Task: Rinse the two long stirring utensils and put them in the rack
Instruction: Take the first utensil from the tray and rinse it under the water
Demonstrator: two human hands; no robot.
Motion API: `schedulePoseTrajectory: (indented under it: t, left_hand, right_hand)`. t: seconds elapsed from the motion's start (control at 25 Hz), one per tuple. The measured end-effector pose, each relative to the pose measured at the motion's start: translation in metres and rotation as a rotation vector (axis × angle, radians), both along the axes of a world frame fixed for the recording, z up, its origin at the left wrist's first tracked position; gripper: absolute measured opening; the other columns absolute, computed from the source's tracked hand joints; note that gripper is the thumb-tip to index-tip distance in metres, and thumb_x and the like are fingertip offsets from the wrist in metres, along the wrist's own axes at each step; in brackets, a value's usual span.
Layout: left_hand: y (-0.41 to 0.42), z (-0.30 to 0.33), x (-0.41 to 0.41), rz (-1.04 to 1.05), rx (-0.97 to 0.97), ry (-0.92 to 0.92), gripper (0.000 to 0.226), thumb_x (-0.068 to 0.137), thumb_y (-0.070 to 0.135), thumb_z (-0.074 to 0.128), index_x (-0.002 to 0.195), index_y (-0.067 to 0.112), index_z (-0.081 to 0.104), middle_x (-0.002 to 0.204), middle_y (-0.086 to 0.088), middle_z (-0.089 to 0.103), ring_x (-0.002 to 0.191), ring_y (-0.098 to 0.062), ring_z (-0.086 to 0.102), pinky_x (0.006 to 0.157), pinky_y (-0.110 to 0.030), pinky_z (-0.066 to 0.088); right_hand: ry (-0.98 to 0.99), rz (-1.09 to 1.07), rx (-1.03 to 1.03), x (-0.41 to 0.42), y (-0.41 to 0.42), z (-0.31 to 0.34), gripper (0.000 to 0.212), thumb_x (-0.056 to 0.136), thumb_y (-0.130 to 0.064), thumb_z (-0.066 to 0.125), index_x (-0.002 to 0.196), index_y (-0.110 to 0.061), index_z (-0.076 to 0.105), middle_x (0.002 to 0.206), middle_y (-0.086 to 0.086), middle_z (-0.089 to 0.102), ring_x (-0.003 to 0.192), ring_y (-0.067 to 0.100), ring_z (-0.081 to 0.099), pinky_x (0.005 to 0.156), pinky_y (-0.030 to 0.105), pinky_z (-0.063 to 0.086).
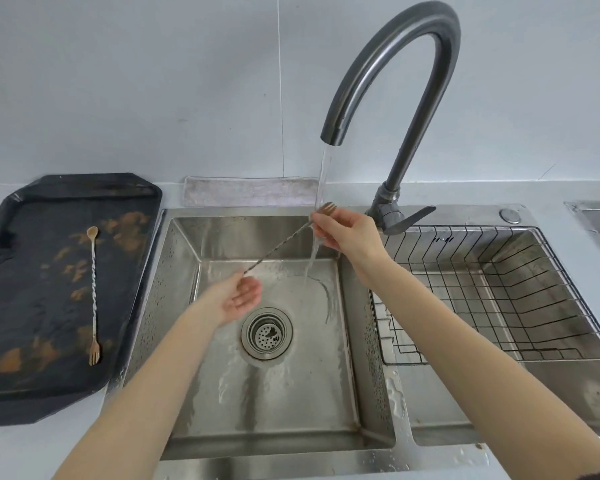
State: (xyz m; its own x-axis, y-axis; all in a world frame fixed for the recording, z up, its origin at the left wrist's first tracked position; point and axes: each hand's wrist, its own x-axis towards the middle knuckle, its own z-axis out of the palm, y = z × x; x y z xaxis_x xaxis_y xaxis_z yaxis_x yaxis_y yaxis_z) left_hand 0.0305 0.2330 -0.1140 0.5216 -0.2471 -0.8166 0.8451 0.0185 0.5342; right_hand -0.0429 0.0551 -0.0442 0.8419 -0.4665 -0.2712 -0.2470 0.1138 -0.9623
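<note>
Two hands share one stirrer point(278, 249): the right hand point(343, 233) pinches it just below its fork end, in the tap's stream point(321, 188), while the left hand point(239, 296) lies half open, palm up, with the low end touching its fingertips. The shaft runs from 2 o'clock down to 8 o'clock over the sink point(187, 341). The rack point(499, 292) lies at 3 o'clock, nearer the right hand. The second stirrer point(93, 292) lies on the tray point(21, 341) at 9 o'clock on the worktop, axis 12 to 6, nearer the left.
</note>
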Motion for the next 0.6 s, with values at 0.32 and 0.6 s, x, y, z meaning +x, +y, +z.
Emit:
schedulePoseTrajectory:
  t: [0.32, 0.6]
  left_hand:
    - [-0.035, 0.041, -0.007, -0.474, 0.208, -0.619, 0.014, 0.093, 0.019, 0.049, 0.099, 0.012, 0.060, 0.085, 0.008, 0.061, 0.075, -0.003, 0.058, 0.063, -0.013, 0.049]
    - [-0.078, 0.091, -0.009, -0.419, 0.144, -0.985, 0.017, 0.083, 0.023, 0.063, 0.098, 0.016, 0.068, 0.091, 0.004, 0.064, 0.086, -0.011, 0.058, 0.077, -0.021, 0.047]
  right_hand:
    - [0.029, 0.004, -0.202, 0.013, 0.006, 0.007, 0.017, 0.087, -0.019, 0.062, 0.069, -0.022, 0.062, 0.068, -0.003, 0.060, 0.065, 0.011, 0.055, 0.059, 0.013, 0.051]
    - [0.051, 0.039, -0.343, 0.007, 0.009, 0.008, 0.019, 0.089, -0.017, 0.057, 0.101, -0.012, 0.070, 0.091, 0.015, 0.072, 0.080, 0.024, 0.063, 0.081, 0.041, 0.053]
